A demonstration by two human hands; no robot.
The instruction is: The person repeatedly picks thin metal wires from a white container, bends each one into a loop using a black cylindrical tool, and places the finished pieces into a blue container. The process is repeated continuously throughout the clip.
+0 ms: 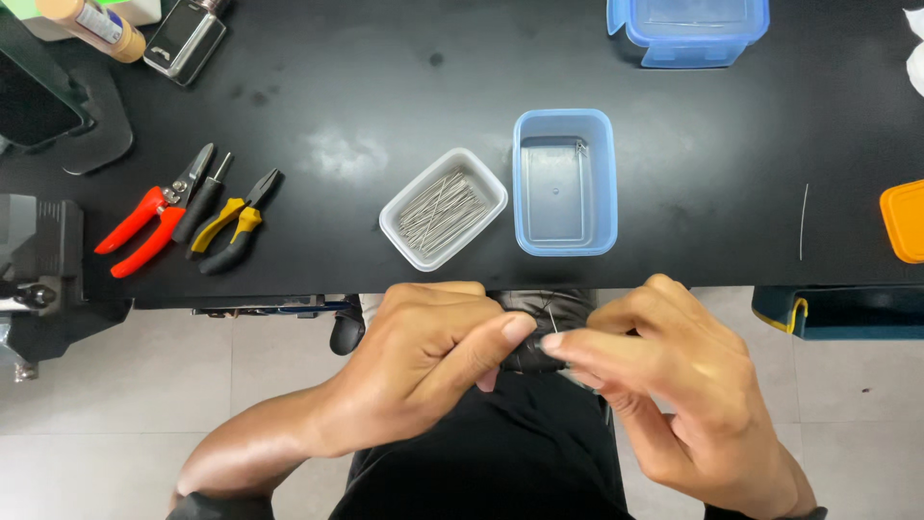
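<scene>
My left hand and my right hand meet below the front edge of the black table, thumbs and forefingers pinched together on a thin metal wire piece that pokes up between them. Just beyond my hands, a white rectangular tray holds several straight wire pieces. Beside it on the right stands a blue plastic box, nearly empty, with a few wire bits in its far right corner.
Red-handled cutters, a black tool and yellow-handled pliers lie at left. A second blue container sits at the back, an orange box at the right edge, a loose wire near it.
</scene>
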